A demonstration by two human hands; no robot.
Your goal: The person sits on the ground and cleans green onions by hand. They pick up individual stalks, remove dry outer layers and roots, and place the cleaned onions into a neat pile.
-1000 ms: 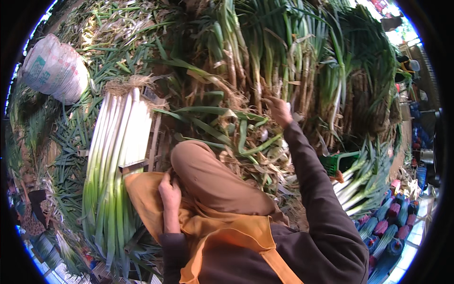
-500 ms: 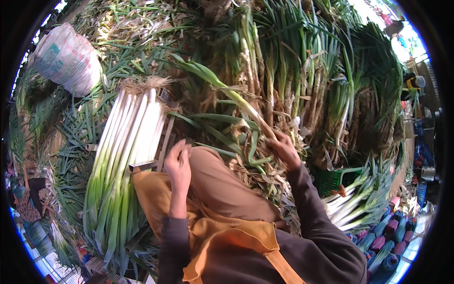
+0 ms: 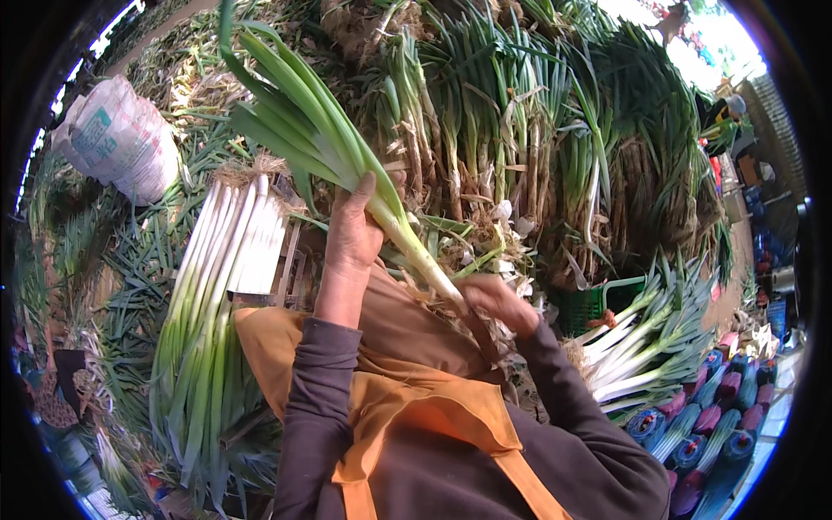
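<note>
My left hand (image 3: 354, 232) is closed round the upper stem of a large leek (image 3: 414, 250), which slants across my lap with its green leaves fanning toward the upper left. My right hand (image 3: 492, 299) is closed at its lower end, on brownish outer skin, slightly blurred. Beside my left arm, white cleaned leeks (image 3: 212, 251) lie in a row on a wooden stand (image 3: 286, 273), roots away from me. My orange apron (image 3: 264, 338) lies over my legs.
A woven sack (image 3: 117, 143) stands at upper left among cut leaves. Uncleaned leeks (image 3: 511, 130) are stacked upright ahead. At right are a green crate (image 3: 581, 308), more white leeks (image 3: 646, 338) and wrapped bundles (image 3: 711, 425). Leaf litter and husks (image 3: 511, 251) lie before me.
My left hand has risen from my knee to grip the leek. My right hand has pulled that leek in from the stack and moved lower, and its leaves now rise to the upper left.
</note>
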